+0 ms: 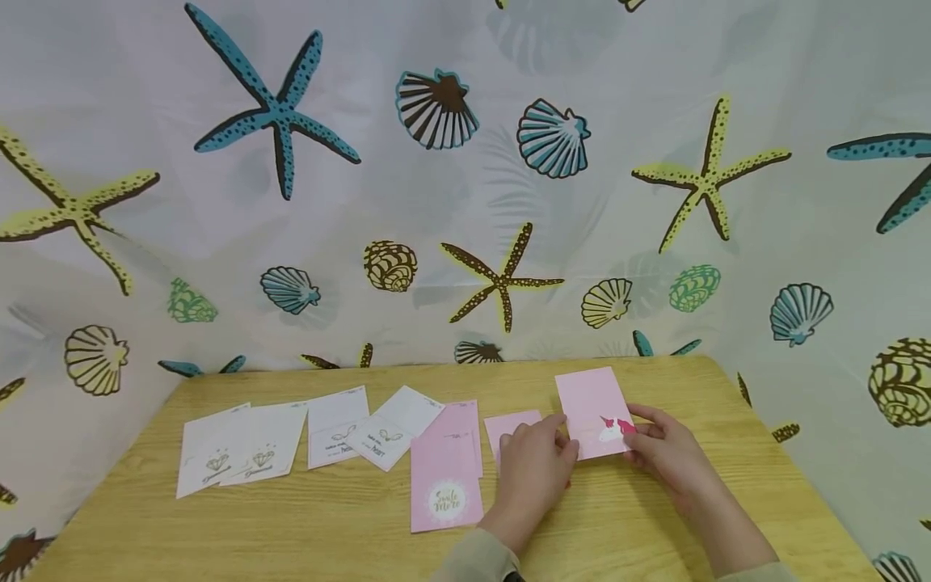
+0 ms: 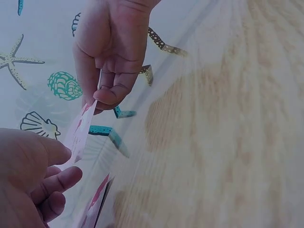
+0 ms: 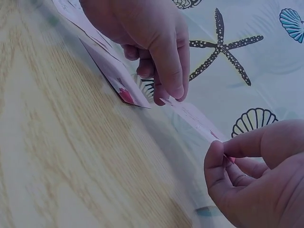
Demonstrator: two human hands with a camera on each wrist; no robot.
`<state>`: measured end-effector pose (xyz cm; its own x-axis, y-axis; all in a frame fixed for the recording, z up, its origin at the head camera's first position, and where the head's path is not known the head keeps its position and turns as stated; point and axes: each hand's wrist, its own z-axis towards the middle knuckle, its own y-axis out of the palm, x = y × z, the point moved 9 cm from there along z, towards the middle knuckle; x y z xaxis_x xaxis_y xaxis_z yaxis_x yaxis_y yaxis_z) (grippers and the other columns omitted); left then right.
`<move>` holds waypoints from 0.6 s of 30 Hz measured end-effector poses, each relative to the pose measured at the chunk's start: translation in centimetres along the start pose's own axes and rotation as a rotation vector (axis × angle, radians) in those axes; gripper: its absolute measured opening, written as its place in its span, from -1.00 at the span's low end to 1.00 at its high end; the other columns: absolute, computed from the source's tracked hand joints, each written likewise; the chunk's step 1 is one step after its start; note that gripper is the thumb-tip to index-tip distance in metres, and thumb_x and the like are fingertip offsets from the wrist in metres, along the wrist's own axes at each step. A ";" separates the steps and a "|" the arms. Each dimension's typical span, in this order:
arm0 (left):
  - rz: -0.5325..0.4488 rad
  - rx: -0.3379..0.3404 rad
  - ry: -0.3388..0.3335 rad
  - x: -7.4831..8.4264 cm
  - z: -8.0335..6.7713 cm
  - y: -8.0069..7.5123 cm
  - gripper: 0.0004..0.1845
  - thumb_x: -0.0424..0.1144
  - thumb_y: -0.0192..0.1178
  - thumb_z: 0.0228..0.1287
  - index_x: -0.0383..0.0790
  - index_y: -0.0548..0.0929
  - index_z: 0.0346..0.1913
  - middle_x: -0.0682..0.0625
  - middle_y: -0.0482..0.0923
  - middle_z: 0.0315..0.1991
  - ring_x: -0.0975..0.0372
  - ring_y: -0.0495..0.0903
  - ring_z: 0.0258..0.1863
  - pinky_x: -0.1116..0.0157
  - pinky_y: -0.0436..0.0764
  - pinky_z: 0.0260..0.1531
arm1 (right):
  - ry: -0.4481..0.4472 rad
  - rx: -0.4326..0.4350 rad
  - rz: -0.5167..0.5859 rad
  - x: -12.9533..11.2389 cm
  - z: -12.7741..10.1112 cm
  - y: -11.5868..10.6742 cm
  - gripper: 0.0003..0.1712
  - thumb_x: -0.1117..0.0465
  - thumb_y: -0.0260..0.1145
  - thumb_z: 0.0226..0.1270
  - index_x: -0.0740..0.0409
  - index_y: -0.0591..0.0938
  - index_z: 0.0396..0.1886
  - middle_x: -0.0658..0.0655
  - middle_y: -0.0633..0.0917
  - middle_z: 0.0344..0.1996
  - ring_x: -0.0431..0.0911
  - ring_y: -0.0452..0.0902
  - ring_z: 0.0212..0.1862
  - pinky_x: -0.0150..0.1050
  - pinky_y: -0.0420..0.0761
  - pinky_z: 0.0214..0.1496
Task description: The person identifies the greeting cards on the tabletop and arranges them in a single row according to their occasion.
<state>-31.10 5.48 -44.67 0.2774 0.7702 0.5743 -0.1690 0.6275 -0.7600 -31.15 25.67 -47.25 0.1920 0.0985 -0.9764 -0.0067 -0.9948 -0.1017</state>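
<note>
A pink card [image 1: 591,404] with a red-and-white unicorn at its lower corner is held up above the table. My right hand [image 1: 665,449] pinches its right edge between thumb and fingers, beside the unicorn. At the opposite edge, my left hand [image 1: 531,473] pinches the card with thumb and index finger. The right wrist view shows the card [image 3: 197,118] thin and nearly edge-on, stretched between both hands. Partly hidden behind the left hand, a second pink card [image 1: 512,422] lies on the table; its red print shows in the right wrist view.
Left of the hands, two overlapping pink cards [image 1: 445,453] lie on the wooden table [image 1: 327,517], the front one reading "Smile More". Farther left are white cards with heart lettering [image 1: 396,416] and white cards with a diamond drawing [image 1: 265,432]. A shell-and-starfish patterned curtain [image 1: 465,194] hangs behind.
</note>
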 end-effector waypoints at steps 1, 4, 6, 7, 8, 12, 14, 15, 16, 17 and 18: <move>-0.006 -0.003 -0.003 0.1 0.1 0.0 -0.62 -0.11 0.49 0.47 -0.15 0.81 0.24 0.26 0.74 -0.35 0.22 0.59 -0.28 0.14 0.40 -0.13 | 0.000 0.001 0.002 0.0 0.0 -0.1 -0.29 0.39 0.28 0.66 0.32 0.30 0.69 0.32 0.63 0.16 0.00 0.67 -0.08 -0.24 0.74 0.00; -0.028 -0.012 -0.007 0.2 0.4 0.2 -0.62 -0.13 0.49 0.45 -0.15 0.81 0.24 0.25 0.74 -0.33 0.22 0.61 -0.26 0.13 0.40 -0.12 | -0.003 0.001 0.000 -0.1 0.2 -0.3 -0.29 0.38 0.27 0.67 0.32 0.30 0.69 0.31 0.64 0.14 -0.01 0.67 -0.09 -0.24 0.73 -0.01; -0.042 -0.014 -0.006 0.3 0.5 0.3 -0.63 -0.15 0.50 0.44 -0.15 0.81 0.23 0.25 0.72 -0.35 0.22 0.60 -0.27 0.14 0.40 -0.12 | -0.008 -0.002 -0.004 -0.1 0.3 -0.3 -0.30 0.39 0.26 0.67 0.33 0.29 0.69 0.30 0.64 0.13 -0.01 0.67 -0.10 -0.24 0.72 -0.03; -0.050 -0.014 -0.004 0.4 0.6 0.3 -0.64 -0.17 0.50 0.43 -0.15 0.81 0.22 0.26 0.70 -0.36 0.23 0.59 -0.28 0.14 0.40 -0.13 | -0.010 -0.002 -0.007 -0.1 0.4 -0.4 -0.30 0.39 0.25 0.67 0.33 0.29 0.69 0.30 0.64 0.12 -0.02 0.66 -0.11 -0.24 0.72 -0.03; -0.056 -0.017 -0.005 0.5 0.7 0.4 -0.64 -0.18 0.51 0.43 -0.15 0.81 0.21 0.26 0.69 -0.36 0.24 0.58 -0.29 0.15 0.39 -0.14 | -0.008 0.001 -0.009 -0.1 0.4 -0.5 -0.30 0.40 0.25 0.67 0.33 0.29 0.69 0.30 0.63 0.11 -0.02 0.66 -0.11 -0.24 0.71 -0.04; -0.062 -0.014 0.000 0.9 1.0 0.7 -0.67 -0.22 0.52 0.40 -0.15 0.82 0.18 0.27 0.65 -0.40 0.25 0.53 -0.33 0.16 0.37 -0.17 | 0.003 0.020 -0.020 0.2 0.7 -0.9 -0.31 0.42 0.25 0.66 0.34 0.30 0.68 0.29 0.63 0.09 -0.05 0.64 -0.11 -0.26 0.73 -0.05; -0.053 -0.013 0.006 1.2 1.2 1.0 -0.68 -0.22 0.52 0.40 -0.14 0.83 0.17 0.26 0.64 -0.40 0.25 0.52 -0.34 0.16 0.37 -0.17 | 0.008 0.039 -0.040 0.2 0.8 -1.3 -0.31 0.42 0.26 0.65 0.34 0.32 0.67 0.29 0.63 0.07 -0.04 0.63 -0.10 -0.27 0.72 -0.06; -0.050 -0.013 0.009 1.3 1.3 1.1 -0.68 -0.23 0.52 0.40 -0.15 0.83 0.16 0.26 0.63 -0.40 0.25 0.52 -0.34 0.16 0.37 -0.17 | 0.009 0.048 -0.053 0.2 0.8 -1.5 -0.32 0.42 0.27 0.65 0.35 0.33 0.66 0.30 0.63 0.07 -0.04 0.63 -0.10 -0.28 0.72 -0.07; -0.047 -0.015 0.011 1.4 1.5 1.3 -0.68 -0.23 0.52 0.40 -0.15 0.83 0.16 0.27 0.63 -0.40 0.25 0.52 -0.34 0.16 0.36 -0.17 | 0.011 0.056 -0.070 0.2 0.9 -1.6 -0.32 0.42 0.28 0.64 0.35 0.34 0.65 0.30 0.64 0.06 -0.04 0.62 -0.10 -0.28 0.72 -0.08; -0.042 -0.018 0.012 1.6 1.6 1.4 -0.68 -0.23 0.52 0.40 -0.15 0.83 0.16 0.27 0.63 -0.40 0.25 0.52 -0.34 0.16 0.37 -0.17 | 0.011 0.061 -0.090 0.2 0.9 -1.8 -0.32 0.41 0.29 0.64 0.35 0.35 0.65 0.30 0.64 0.06 -0.03 0.61 -0.09 -0.28 0.71 -0.09; -0.038 -0.024 0.012 1.7 1.7 1.6 -0.68 -0.22 0.52 0.41 -0.15 0.83 0.17 0.27 0.63 -0.40 0.25 0.53 -0.34 0.16 0.36 -0.17 | 0.012 0.068 -0.108 0.1 1.0 -2.0 -0.33 0.40 0.29 0.64 0.36 0.36 0.64 0.30 0.63 0.06 -0.03 0.61 -0.10 -0.28 0.70 -0.11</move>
<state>-32.55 8.01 -44.41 0.2949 0.7441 0.5995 -0.1356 0.6536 -0.7446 -32.06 27.73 -47.37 0.2071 0.2047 -0.9567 -0.0516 -0.9742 -0.2196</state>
